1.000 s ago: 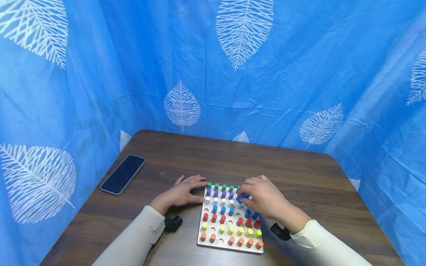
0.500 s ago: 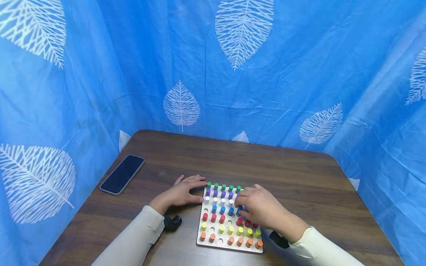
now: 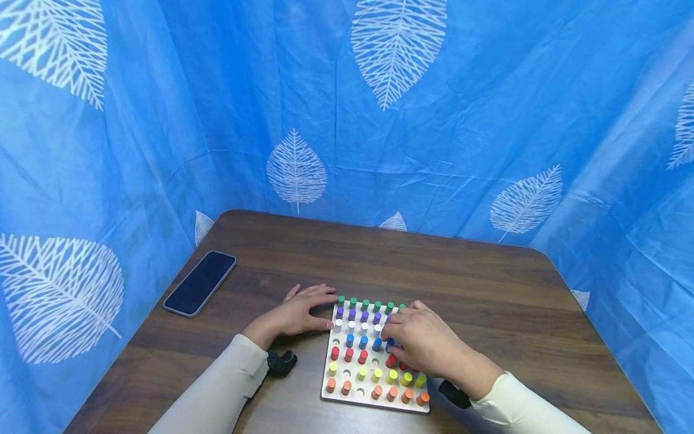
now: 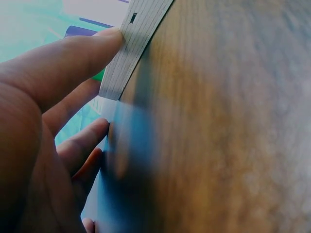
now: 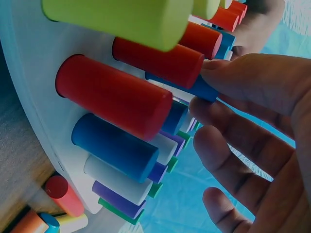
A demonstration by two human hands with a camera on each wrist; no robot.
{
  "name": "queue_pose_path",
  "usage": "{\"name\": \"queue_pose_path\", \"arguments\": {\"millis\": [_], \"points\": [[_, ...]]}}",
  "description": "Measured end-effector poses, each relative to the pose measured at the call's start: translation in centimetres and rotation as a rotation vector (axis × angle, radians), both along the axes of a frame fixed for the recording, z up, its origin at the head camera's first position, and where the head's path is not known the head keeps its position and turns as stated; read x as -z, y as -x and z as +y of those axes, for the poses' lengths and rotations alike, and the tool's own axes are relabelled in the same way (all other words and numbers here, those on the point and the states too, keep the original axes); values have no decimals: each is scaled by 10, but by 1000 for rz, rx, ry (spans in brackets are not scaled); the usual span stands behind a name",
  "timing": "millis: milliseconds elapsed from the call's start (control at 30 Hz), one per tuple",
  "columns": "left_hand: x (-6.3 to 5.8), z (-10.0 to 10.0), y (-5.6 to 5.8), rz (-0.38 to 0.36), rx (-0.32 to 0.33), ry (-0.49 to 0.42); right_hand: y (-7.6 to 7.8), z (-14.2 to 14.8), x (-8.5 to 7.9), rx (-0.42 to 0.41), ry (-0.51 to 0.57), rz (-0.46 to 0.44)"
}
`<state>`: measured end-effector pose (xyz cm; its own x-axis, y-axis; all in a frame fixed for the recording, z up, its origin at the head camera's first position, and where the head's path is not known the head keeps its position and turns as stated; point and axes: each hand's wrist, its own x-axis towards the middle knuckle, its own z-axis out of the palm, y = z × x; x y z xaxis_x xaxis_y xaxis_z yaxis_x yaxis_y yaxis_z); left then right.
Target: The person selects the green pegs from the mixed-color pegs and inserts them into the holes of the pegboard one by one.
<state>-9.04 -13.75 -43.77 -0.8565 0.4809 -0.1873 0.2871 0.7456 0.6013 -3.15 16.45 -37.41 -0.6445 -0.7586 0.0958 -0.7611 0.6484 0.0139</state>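
A white pegboard point(image 3: 347, 364) carries rows of coloured pegs: green, purple, white, blue, red, yellow and orange. My right hand point(image 3: 420, 334) is over its right side, and the thumb and index finger pinch the top of a blue peg point(image 5: 206, 91) standing in the blue row. The other fingers are bent and hold nothing. Along the board's left edge lies my left hand point(image 3: 297, 313), relaxed; its thumb point(image 4: 104, 43) touches the board's side, and its index finger reaches the corner near the green pegs. The right hand hides part of the right-hand columns in the head view.
A phone point(image 3: 199, 284) lies at the table's left edge. Beside the board's right side, loose pegs lie on the table, among them a red peg point(image 5: 64, 194) and a yellow peg point(image 5: 73, 222). Blue leaf-patterned curtains point(image 3: 244, 90) surround the table.
My right hand has brought the blue peg down and towards the near side, from above the white row to the open hole in the blue row. The left hand stays in place.
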Motion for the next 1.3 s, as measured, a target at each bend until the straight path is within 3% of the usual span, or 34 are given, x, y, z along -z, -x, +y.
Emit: {"name": "queue_pose_path", "arguments": {"millis": [233,467,700,933,1300], "points": [[-1,-1,0,4,3,-6,0,7,-9,41,26,14],[-3,-2,1,10,-1,-6,24,42,-24,252,61,39],[-3,-2,2,4,-4,8,49,72,-15,403,-18,-125],[-1,0,2,4,0,9,51,80,-3,489,-111,-332],[1,-1,1,3,6,6,48,87,15,488,-87,-384]]}}
